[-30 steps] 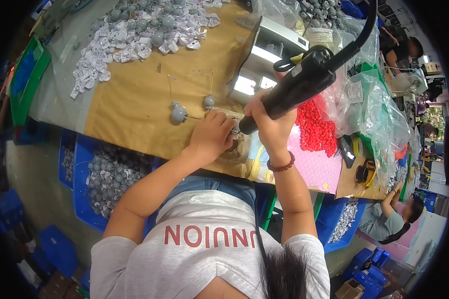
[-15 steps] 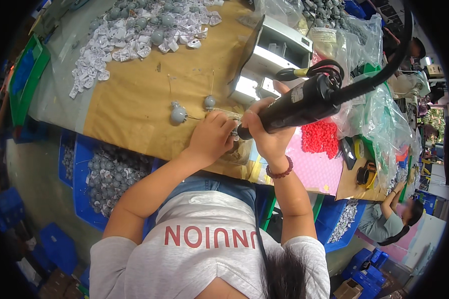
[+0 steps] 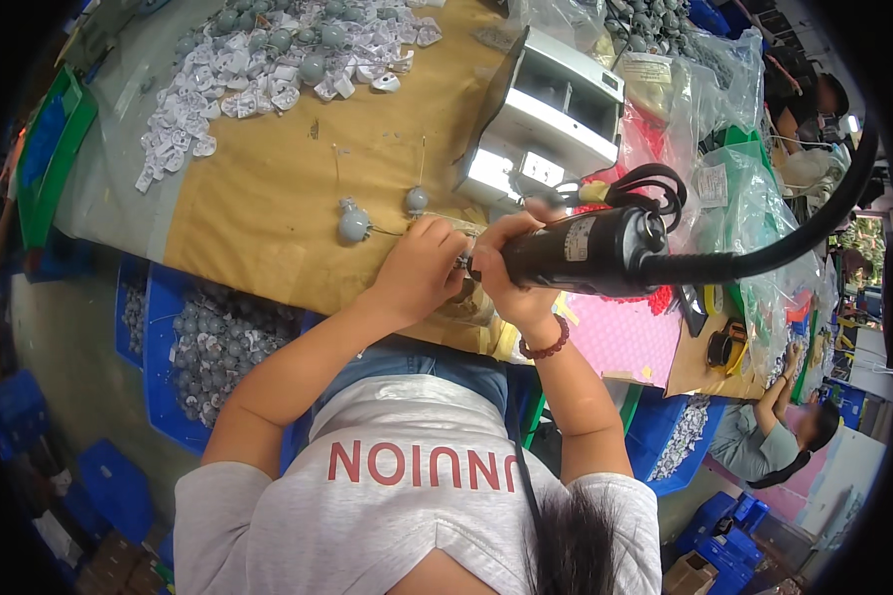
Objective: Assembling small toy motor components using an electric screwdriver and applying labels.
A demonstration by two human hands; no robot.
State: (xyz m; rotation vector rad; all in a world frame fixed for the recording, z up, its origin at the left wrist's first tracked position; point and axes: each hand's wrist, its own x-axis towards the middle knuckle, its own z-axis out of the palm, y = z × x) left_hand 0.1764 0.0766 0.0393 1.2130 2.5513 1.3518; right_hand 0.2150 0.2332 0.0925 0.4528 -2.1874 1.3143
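Note:
My right hand (image 3: 514, 286) is wrapped round a black electric screwdriver (image 3: 590, 248), held nearly level with its thick cable trailing off to the upper right. The tool's tip end points left, at the fingertips of my left hand (image 3: 425, 266). Those fingers are closed, pinching something small that they mostly hide. Just beyond the left hand lies a grey round bulb-like piece (image 3: 353, 226) with a thin wire running toward the fingers. A smaller grey ball (image 3: 417, 200) with a wire sits to its right.
White plastic parts (image 3: 258, 84) and grey balls are heaped at the back left. A white metal box (image 3: 566, 104) stands behind the screwdriver. Red small parts (image 3: 655, 300) lie on a pink sheet (image 3: 615, 342) at right. Blue bins (image 3: 159, 372) stand below the table edge; a co-worker (image 3: 764, 436) sits far right.
The screwdriver's cable end has dropped, so the tool now lies more level. My right hand has shifted slightly down and left with it. The left hand has barely moved.

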